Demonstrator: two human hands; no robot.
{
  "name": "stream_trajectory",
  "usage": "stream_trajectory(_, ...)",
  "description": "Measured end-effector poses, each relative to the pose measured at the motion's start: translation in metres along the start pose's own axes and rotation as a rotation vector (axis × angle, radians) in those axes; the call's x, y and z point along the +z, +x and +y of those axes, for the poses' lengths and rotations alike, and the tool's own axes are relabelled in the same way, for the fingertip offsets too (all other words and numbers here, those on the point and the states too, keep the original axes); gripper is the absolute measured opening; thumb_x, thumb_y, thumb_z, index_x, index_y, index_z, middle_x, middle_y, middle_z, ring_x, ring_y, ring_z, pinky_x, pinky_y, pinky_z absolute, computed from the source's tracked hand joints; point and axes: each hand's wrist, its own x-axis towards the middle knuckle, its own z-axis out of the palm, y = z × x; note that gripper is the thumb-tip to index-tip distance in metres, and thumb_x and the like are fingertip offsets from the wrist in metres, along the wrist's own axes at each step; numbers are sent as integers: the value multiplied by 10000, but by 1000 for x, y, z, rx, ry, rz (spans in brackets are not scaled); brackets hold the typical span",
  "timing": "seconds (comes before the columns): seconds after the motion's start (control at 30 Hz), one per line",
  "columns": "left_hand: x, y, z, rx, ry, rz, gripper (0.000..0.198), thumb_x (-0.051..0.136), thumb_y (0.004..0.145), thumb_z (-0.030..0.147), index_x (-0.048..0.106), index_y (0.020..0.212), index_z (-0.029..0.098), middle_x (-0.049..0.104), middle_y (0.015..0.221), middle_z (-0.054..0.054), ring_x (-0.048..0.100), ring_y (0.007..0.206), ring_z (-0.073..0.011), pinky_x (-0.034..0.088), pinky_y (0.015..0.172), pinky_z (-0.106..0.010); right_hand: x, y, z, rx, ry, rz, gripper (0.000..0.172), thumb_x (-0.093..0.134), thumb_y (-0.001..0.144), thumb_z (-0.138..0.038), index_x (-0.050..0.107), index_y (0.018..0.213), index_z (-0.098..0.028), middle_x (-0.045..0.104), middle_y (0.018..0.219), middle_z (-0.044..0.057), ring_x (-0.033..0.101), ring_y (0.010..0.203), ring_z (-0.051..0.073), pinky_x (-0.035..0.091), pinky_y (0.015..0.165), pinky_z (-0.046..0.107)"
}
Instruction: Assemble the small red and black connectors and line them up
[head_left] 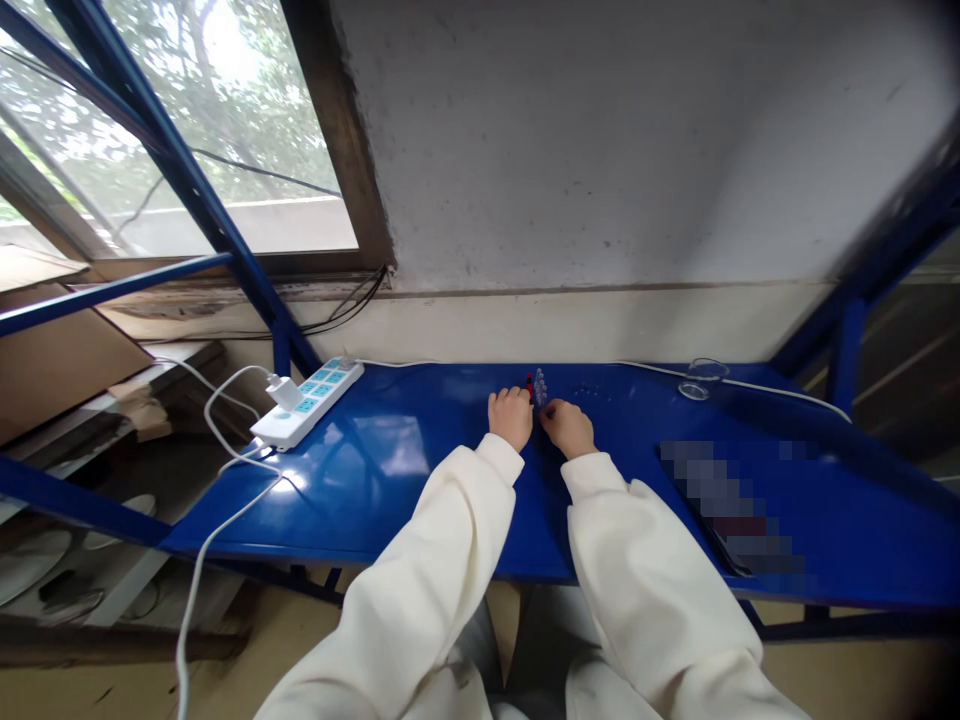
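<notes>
At the middle of the blue table [442,500], my left hand [511,418] is closed with its fingers curled down around a small red and black object [529,386], mostly hidden behind them. Just right of that object stands a clear, knobbly plastic strip [541,386]. My right hand [570,428] is closed in a pinch by the strip's lower end; what its fingertips hold, if anything, is too small to make out. Several tiny clear pieces [592,391] lie on the table beyond my right hand.
A white power strip [311,402] with a plugged-in white adapter [283,391] lies at the left, its cable hanging over the front edge. At the back right is a clear round container [706,370]. A blurred-out dark flat item [705,510] lies front right. Blue frame bars flank the table.
</notes>
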Motion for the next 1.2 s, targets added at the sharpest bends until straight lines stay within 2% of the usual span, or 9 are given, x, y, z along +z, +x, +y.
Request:
stream_trajectory(0.17,3,5,-1,-42,-85,30,85,510,748,190,569,807,170,606,852,-61,531,829,-203,348,728,-339,0,0,0,-6,3,13,232,459,755,-346,597,882,-209,637,868,78,599,808,224,393,633,275)
stream_trajectory(0.33,2,10,-15,-135,-350,12,54,564,682,171,583,733,180,626,768,-37,559,699,-157,395,647,-283,0,-2,-1,0,10,23,215,456,750,-341,598,843,-208,637,849,76,599,782,222,380,610,271)
stream_trajectory(0.4,-2,9,-26,-146,-469,80,57,570,680,186,584,735,180,625,746,-30,552,648,-135,408,622,-262,-1,-4,-2,2,22,25,211,460,746,-342,597,825,-203,636,823,74,599,761,212,373,597,262)
stream_trajectory(0.53,-13,2,-48,-173,-674,329,112,551,710,244,577,792,172,613,774,-30,527,598,-100,429,612,-237,-5,-6,-11,-27,71,98,230,453,754,-360,574,859,-195,635,781,62,597,737,191,359,579,243)
stream_trajectory(0.63,-15,-7,-62,-223,-769,490,149,548,718,275,568,814,163,601,785,-34,522,603,-91,428,617,-229,-9,-8,-27,-72,92,179,239,424,777,-363,546,896,-195,635,753,46,599,722,184,353,569,239)
stream_trajectory(0.7,-12,-12,-68,-288,-802,545,166,555,712,288,563,812,156,592,766,-34,511,588,-87,420,597,-225,-11,-8,-40,-110,80,186,229,416,785,-360,536,896,-198,635,751,41,600,720,183,353,569,239)
stream_trajectory(0.9,-9,-17,-74,-361,-876,580,181,561,710,300,556,810,149,583,739,-34,502,580,-87,413,570,-218,0,-8,-68,-226,-21,83,174,451,779,-318,528,861,-186,635,755,48,602,694,172,344,550,229)
stream_trajectory(1.07,-12,-18,-71,-367,-938,576,180,566,707,297,552,803,146,584,734,-33,504,583,-85,424,581,-216,13,-10,-65,-298,-68,78,187,426,803,-332,517,880,-187,632,754,39,596,676,155,331,546,221)
stream_trajectory(1.2,-12,-18,-68,-361,-960,562,179,566,707,290,552,805,142,587,742,-35,507,593,-82,431,598,-216,14,-10,-62,-273,-64,65,193,422,811,-330,517,893,-184,628,773,39,593,700,144,330,558,217)
